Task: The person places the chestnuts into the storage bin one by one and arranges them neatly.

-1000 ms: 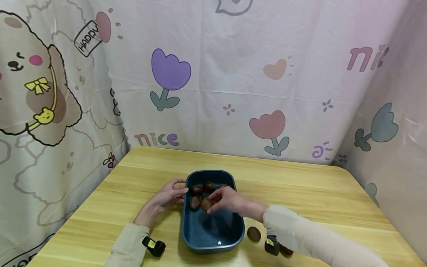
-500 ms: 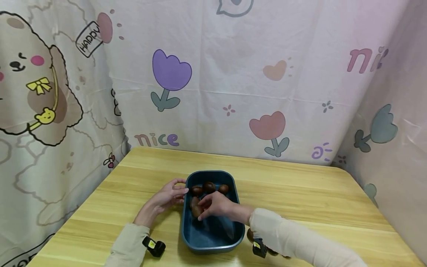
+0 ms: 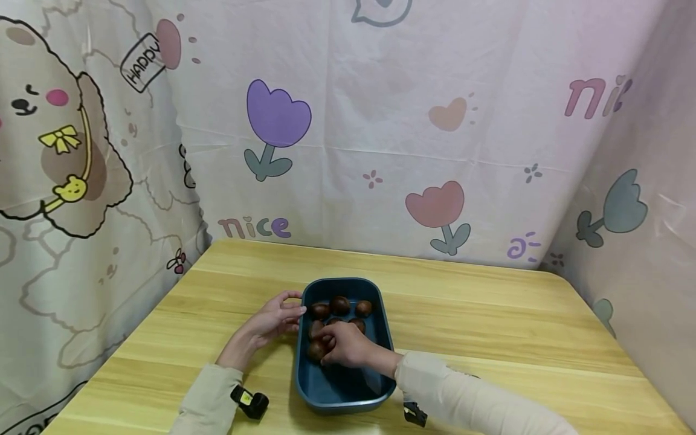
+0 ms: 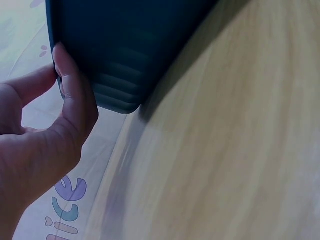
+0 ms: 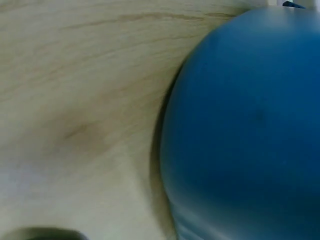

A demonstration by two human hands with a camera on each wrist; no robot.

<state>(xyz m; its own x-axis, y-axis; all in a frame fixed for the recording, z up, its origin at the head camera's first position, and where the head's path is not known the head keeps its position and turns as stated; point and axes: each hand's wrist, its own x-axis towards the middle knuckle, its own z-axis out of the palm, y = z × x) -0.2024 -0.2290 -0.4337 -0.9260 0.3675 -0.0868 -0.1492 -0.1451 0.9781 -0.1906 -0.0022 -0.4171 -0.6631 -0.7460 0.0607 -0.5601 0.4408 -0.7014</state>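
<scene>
A deep blue rounded tray [image 3: 348, 408] stands on the table with several glossy brown egg-shaped things in it, among them one at the back [image 3: 339, 305]. Inside the tray, the thumb and fingers of my right hand [image 3: 350, 345] pinch a brown egg-shaped thing [image 3: 316, 351] by the left wall; the hand partly covers it and its neighbours. My left hand [image 3: 272, 320] holds the tray's left rim, its bent fingers at the edge in the left wrist view. The right wrist view shows the tray's outer wall [image 5: 245, 125] but not the hand.
A wooden table [image 3: 478, 308] lies under everything, with a printed curtain [image 3: 348, 121] behind it and at both sides. At the lower-left corner of the right wrist view, a dark rounded thing [image 5: 45, 233] is cut off by the frame.
My right hand has moved left and slightly towards me in the tray, bringing the brown thing to the left wall. Its sleeve now hides the brown things lying right of the tray. The left hand stays put.
</scene>
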